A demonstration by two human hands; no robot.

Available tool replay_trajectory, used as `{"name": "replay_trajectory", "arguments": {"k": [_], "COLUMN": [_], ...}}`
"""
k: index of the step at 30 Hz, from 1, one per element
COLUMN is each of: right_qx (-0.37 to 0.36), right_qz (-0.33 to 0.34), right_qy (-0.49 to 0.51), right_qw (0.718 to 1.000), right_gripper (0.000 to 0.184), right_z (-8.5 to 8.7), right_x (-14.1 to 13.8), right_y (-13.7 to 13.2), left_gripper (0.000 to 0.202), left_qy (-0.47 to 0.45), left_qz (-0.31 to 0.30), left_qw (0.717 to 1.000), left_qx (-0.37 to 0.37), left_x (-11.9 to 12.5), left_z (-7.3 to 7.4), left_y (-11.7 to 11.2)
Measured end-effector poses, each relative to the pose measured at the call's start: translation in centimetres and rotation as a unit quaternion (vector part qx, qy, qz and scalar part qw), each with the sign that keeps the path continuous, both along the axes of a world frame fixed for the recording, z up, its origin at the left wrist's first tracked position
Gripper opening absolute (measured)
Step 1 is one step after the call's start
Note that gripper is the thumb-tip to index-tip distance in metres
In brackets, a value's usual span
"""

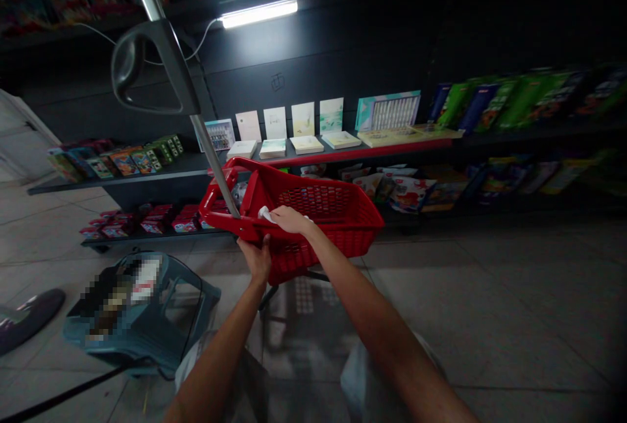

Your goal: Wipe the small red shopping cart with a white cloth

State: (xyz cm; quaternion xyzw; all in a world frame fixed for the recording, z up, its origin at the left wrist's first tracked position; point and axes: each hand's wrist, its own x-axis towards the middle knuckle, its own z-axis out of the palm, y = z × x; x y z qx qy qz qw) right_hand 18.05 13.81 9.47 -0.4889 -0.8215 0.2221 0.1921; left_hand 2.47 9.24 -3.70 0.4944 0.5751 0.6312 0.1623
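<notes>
Inside the left fingers [255, 250]: red plastic mesh shopping basket [333, 214], tilted, its rim gripped firmly;
Under the right fingers [281, 215]: crumpled white tissue [266, 215], pinched closed against the basket's rim;
Beyond the fingers: dark metal shelf [161, 175] of boxed goods.

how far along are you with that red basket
Done: nothing clearly looks finished, and the red plastic shopping basket shows no visible sign of completed work. In hand: the right hand is on the basket's near rim with a white cloth or tissue, while the left hand grips the rim below. Left: the far mesh walls remain untouched by either hand, though how much remains cannot be told.
</notes>
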Motion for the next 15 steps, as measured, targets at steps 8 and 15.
{"name": "replay_trajectory", "arguments": {"k": [8, 15], "right_qx": [-0.277, -0.427], "right_qz": [0.047, -0.095], "right_qy": [0.1, 0.13], "right_qw": [0.954, 0.89], "right_gripper": [0.021, 0.008], "right_z": [-2.3, -4.2], "right_x": [3.8, 12.6], "right_y": [3.3, 2.6], "left_gripper": [0.07, 0.07], "left_qy": [0.013, 0.026], "left_qz": [0.025, 0.021], "left_qw": [0.998, 0.997], "left_qx": [-0.054, -0.066], "left_x": [0.8, 1.3], "left_z": [0.5, 0.4], "left_y": [-0.3, -0.3]}}
